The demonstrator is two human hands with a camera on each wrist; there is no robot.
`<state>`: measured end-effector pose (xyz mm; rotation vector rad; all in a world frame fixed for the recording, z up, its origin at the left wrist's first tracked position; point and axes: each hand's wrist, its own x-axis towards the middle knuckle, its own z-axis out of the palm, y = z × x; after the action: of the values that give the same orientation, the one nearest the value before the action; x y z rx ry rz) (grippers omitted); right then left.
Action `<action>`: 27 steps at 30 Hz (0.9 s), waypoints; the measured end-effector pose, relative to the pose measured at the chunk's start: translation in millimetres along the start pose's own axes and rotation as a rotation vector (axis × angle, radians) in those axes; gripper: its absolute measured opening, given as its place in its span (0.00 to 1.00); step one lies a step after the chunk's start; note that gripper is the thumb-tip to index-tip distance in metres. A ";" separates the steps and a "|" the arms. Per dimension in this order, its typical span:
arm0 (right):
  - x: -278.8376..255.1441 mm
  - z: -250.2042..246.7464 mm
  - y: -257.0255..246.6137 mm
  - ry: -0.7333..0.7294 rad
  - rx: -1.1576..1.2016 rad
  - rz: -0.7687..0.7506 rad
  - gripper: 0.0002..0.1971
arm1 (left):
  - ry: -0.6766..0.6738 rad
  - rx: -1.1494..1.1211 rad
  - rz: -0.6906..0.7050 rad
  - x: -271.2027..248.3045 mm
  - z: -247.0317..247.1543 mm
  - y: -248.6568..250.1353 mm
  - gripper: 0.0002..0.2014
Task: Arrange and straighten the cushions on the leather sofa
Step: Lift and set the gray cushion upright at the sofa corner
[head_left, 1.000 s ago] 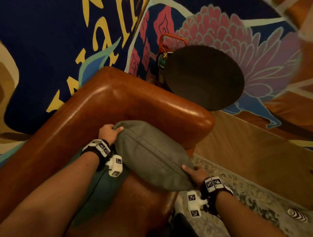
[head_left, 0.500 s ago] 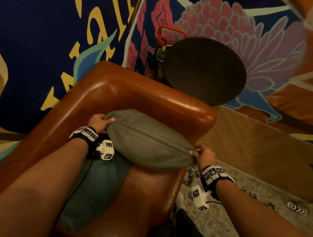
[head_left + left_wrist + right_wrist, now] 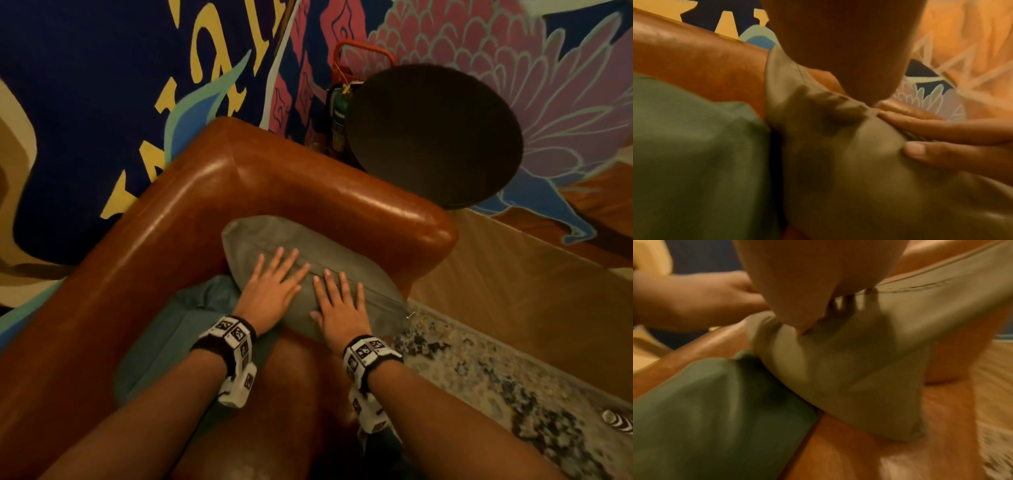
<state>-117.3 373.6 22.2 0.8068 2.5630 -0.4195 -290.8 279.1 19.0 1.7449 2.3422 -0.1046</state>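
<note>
A grey-green cushion (image 3: 274, 236) leans in the corner of the brown leather sofa (image 3: 212, 185), against its armrest. Both my hands lie flat on its top with straight, spread fingers: the left hand (image 3: 274, 284) on the left half, the right hand (image 3: 339, 305) beside it on the right half. A teal cushion (image 3: 178, 342) lies on the seat to the left, partly under the grey one. In the left wrist view the grey cushion (image 3: 838, 162) fills the middle, with the right hand's fingers (image 3: 941, 128) resting on it. The right wrist view shows the grey cushion (image 3: 838, 369) above the teal cushion (image 3: 715, 410).
A round dark side table (image 3: 435, 137) stands just beyond the armrest, with a fire extinguisher (image 3: 339, 113) behind it. A painted mural wall (image 3: 102, 85) backs the sofa. A patterned rug (image 3: 513, 394) and wood floor (image 3: 513, 274) lie to the right.
Both hands have let go of the grey cushion's ends and now lie flat on its top, side by side. The cushion has settled back into the sofa's corner.
</note>
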 end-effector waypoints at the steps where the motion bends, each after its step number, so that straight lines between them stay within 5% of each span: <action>1: -1.8 4.8 10.9 -0.002 -0.020 0.032 0.35 | -0.089 -0.006 0.018 -4.8 7.8 -9.7 0.32; 4: -12.5 9.3 48.1 -0.016 -0.065 0.120 0.33 | -0.150 -0.002 -0.122 -7.7 15.4 -52.1 0.37; 7: -23.3 6.0 75.8 0.004 0.175 0.410 0.31 | 0.082 -0.188 -0.469 3.7 -5.2 -75.4 0.27; 9: -27.0 5.6 88.2 0.143 0.518 0.603 0.33 | 0.237 -0.463 -0.717 14.3 -18.4 -88.4 0.27; 11: -29.9 7.2 94.3 0.263 0.725 0.596 0.30 | 0.231 -0.696 -0.769 23.2 -26.8 -98.7 0.27; 14: -34.5 5.8 98.5 0.347 0.720 0.500 0.24 | 0.211 -0.815 -0.781 32.0 -27.9 -110.5 0.21; 21: -30.4 -6.8 91.7 0.267 0.488 0.665 0.28 | 0.169 -1.078 -0.899 25.6 -22.1 -129.2 0.23; 23: -29.2 -23.4 72.2 0.371 0.364 0.579 0.31 | 0.216 -1.040 -0.907 -2.5 -30.3 -131.2 0.22; 27: -10.1 -47.7 3.1 0.381 0.337 0.025 0.25 | 0.407 -0.810 -1.088 -107.4 -27.7 -136.5 0.19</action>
<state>-122.2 390.3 67.8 1.1289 2.8675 -0.7705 -395.4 143.5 59.3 0.0537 2.7066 0.9426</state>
